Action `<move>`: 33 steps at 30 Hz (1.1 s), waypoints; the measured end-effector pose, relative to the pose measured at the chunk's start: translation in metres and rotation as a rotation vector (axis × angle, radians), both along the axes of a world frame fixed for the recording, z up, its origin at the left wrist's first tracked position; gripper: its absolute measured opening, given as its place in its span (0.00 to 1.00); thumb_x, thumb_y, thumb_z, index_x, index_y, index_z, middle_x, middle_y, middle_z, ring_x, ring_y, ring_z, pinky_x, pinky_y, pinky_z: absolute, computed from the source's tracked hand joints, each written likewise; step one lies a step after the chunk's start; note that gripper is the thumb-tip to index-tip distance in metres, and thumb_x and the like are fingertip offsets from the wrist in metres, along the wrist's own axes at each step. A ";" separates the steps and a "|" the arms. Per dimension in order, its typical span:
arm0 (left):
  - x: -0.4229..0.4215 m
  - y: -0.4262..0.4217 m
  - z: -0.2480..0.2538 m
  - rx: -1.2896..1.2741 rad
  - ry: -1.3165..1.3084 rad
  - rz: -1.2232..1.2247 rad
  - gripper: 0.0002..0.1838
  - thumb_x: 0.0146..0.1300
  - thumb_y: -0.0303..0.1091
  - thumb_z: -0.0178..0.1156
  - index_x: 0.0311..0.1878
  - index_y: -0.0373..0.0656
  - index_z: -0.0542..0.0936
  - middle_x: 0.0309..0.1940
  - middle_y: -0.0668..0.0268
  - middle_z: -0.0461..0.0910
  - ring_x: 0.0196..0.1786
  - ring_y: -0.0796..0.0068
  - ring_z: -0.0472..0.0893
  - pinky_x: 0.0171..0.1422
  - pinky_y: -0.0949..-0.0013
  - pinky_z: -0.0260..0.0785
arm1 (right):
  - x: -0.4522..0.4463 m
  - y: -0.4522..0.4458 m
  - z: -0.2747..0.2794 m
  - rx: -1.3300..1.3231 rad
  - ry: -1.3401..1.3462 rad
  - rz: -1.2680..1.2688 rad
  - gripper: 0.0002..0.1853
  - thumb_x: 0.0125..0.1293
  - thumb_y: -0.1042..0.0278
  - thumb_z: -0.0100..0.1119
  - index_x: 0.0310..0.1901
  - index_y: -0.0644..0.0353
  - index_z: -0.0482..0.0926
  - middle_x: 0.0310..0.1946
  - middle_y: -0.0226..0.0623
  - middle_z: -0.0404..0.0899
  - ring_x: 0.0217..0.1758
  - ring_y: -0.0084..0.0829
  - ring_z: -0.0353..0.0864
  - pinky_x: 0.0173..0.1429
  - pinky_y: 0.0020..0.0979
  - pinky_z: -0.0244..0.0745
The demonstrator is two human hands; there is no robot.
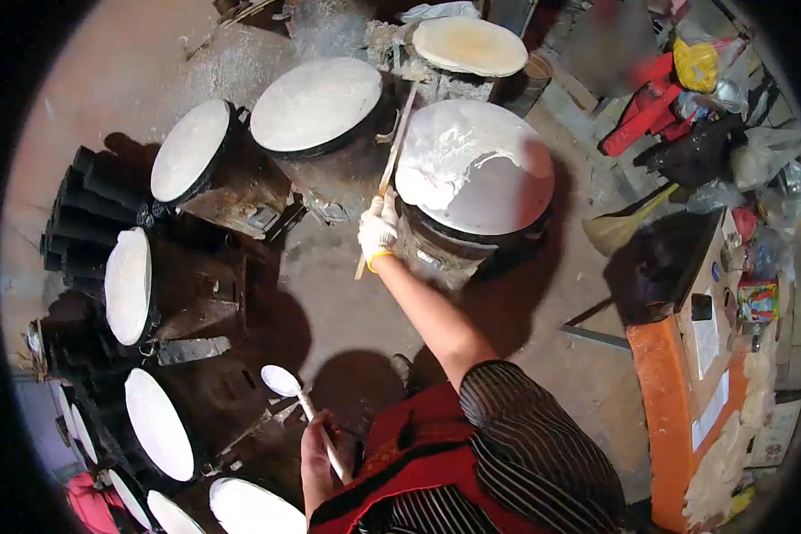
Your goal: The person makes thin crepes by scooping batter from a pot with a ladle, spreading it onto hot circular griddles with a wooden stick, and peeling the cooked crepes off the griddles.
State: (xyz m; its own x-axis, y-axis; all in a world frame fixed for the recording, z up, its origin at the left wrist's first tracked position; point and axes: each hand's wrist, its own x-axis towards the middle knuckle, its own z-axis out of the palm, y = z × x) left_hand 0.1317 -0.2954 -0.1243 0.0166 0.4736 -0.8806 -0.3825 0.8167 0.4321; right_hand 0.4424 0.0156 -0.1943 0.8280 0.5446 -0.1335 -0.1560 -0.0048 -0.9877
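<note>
My right hand [378, 227], in a white glove with a yellow band at the wrist, is closed round a long flat wooden stick [399, 142]. The stick points up along the left edge of a round griddle [498, 191], whose top is partly covered by white batter [440, 160]. Low in the view, my bare left hand [327, 449] grips the handle of a ladle [281, 381], its white-coated bowl up and to the left of the hand. Part of the left hand is hidden by the red apron.
Several drum stoves carry white-topped griddles, among them one at the upper middle [316, 105] and one at the left [128, 287]. A pale flatbread [469, 45] lies at the top. On the right are an orange-sided table [659, 374], a broom [618, 233] and plastic bags.
</note>
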 end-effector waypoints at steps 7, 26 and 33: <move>0.001 0.003 0.004 -0.084 -0.042 0.094 0.08 0.59 0.38 0.59 0.33 0.45 0.77 0.21 0.71 0.74 0.21 0.75 0.74 0.26 0.73 0.71 | 0.064 -0.116 -0.013 0.466 0.944 0.208 0.05 0.71 0.49 0.48 0.37 0.31 0.72 0.12 0.18 0.55 0.10 0.17 0.53 0.12 0.23 0.51; 0.057 0.026 0.038 0.049 -0.108 -0.282 0.08 0.61 0.35 0.59 0.40 0.44 0.74 0.29 0.70 0.74 0.28 0.77 0.73 0.34 0.72 0.69 | 0.078 -0.212 0.072 0.187 0.581 0.157 0.18 0.72 0.52 0.47 0.62 0.30 0.64 0.17 0.19 0.63 0.11 0.16 0.58 0.12 0.21 0.55; 0.074 0.030 0.038 0.070 -0.111 -0.293 0.07 0.62 0.35 0.58 0.38 0.43 0.74 0.28 0.70 0.75 0.27 0.77 0.73 0.33 0.72 0.69 | 0.045 -0.163 0.080 0.137 0.569 0.349 0.21 0.71 0.53 0.50 0.64 0.37 0.64 0.18 0.21 0.65 0.12 0.17 0.61 0.12 0.22 0.57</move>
